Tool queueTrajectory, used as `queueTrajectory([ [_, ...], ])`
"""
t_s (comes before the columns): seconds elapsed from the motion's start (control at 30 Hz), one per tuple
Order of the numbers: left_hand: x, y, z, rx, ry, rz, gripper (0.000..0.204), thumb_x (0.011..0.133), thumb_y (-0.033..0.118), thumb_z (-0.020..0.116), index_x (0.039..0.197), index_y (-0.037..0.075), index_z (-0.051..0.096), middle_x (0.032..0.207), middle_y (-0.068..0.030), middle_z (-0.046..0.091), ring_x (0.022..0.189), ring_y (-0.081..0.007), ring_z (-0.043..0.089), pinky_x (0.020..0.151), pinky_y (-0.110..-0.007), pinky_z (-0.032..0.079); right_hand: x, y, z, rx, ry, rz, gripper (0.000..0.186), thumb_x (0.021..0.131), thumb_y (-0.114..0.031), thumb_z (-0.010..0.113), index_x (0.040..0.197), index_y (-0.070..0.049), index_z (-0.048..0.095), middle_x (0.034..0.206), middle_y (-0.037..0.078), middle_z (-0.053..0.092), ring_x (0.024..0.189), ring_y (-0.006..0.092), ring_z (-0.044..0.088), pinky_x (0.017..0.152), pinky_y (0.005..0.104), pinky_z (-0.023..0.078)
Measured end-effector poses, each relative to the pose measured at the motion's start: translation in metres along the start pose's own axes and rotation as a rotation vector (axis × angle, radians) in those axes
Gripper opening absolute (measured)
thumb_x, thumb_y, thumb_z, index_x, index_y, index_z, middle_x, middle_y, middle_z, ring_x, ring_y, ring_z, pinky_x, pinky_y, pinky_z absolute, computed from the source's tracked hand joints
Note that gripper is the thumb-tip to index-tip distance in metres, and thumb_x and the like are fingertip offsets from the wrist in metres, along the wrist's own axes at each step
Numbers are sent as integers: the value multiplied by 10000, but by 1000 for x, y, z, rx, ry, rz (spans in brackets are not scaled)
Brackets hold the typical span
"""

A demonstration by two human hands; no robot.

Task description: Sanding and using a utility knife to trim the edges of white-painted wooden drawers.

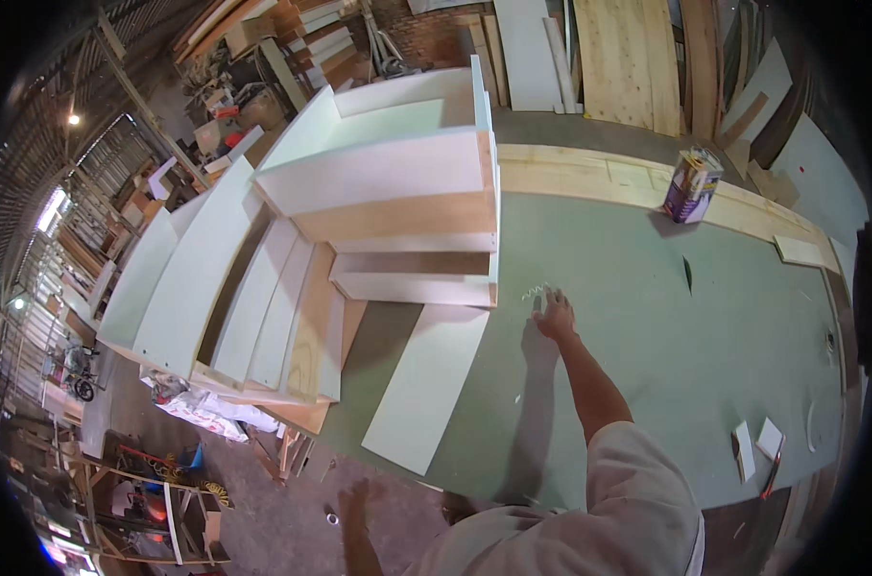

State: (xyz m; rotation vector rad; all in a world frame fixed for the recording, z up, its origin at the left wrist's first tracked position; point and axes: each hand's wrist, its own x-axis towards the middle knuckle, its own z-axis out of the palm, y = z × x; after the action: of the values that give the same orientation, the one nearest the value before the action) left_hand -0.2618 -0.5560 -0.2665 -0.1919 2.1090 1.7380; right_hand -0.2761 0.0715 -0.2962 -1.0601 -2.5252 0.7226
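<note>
My right hand (555, 317) reaches out over the grey-green tabletop (609, 384), its fingers stretched and apart. A thin curly white strip (534, 291) lies at its fingertips; whether they touch it I cannot tell. My left hand (354, 501) hangs low beyond the table's near edge, over the floor, dim and smeared, its fingers unclear. Left of my right hand stands a white open box-like cabinet part (388, 178) with pale wood edges. A loose white board (428, 389) lies flat beside it.
More white panels and drawer-like boxes (196, 269) crowd the table's left end. A purple and white metal can (693, 187) stands near the far edge. Small white pieces (744, 451) and a slim red-tipped tool (772, 475) lie at right. Boards (628, 62) lean behind.
</note>
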Motion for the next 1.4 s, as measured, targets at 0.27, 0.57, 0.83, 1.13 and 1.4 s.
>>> queueTrajectory([
  [0.27, 110, 314, 187, -384, -457, 167, 839, 891, 582, 647, 1443, 17, 362, 1347, -256, 510, 1247, -404, 527, 969, -589, 492, -70, 25, 32, -191, -179, -571, 645, 928, -447, 541, 1478, -130, 426, 1575, 151, 346, 1472, 348, 282, 1179, 575, 213],
  [0.57, 163, 521, 334, -398, -265, 243, 1293, 672, 853, 615, 1607, 203, 2, 1646, -218, 25, 1482, -513, 36, 1005, -827, 146, -321, 51, -73, -38, -223, -341, 624, 900, -420, 608, 1428, -108, 490, 1550, 146, 395, 1462, 346, 317, 1197, 550, 203],
  [0.83, 196, 557, 369, -448, -29, 47, 1124, 741, 564, 734, 1367, -107, 85, 1330, -225, 521, 1223, -474, 511, 957, -851, 227, -440, 68, -106, 198, 313, 224, 327, 808, -206, 716, 1077, -22, 701, 1146, 183, 688, 1049, 364, 665, 916, 422, 526],
  [1.13, 162, 503, 305, -403, -251, 236, 684, 720, 405, 713, 1213, -14, 491, 1326, -235, 445, 1135, -524, 497, 748, -867, 342, -517, 48, -133, 531, 644, 636, 381, 879, -214, 674, 1138, 66, 681, 991, 157, 708, 794, 212, 701, 724, 342, 574],
  [1.4, 79, 388, 257, -468, -666, 156, 508, 718, 243, 668, 1162, 32, 544, 1220, -167, 545, 1103, -414, 558, 866, -695, 471, -376, -89, -241, 1322, 452, 145, 787, 985, -484, 556, 1539, 2, 280, 1494, 240, 420, 1361, 366, 450, 1072, 472, 423],
])
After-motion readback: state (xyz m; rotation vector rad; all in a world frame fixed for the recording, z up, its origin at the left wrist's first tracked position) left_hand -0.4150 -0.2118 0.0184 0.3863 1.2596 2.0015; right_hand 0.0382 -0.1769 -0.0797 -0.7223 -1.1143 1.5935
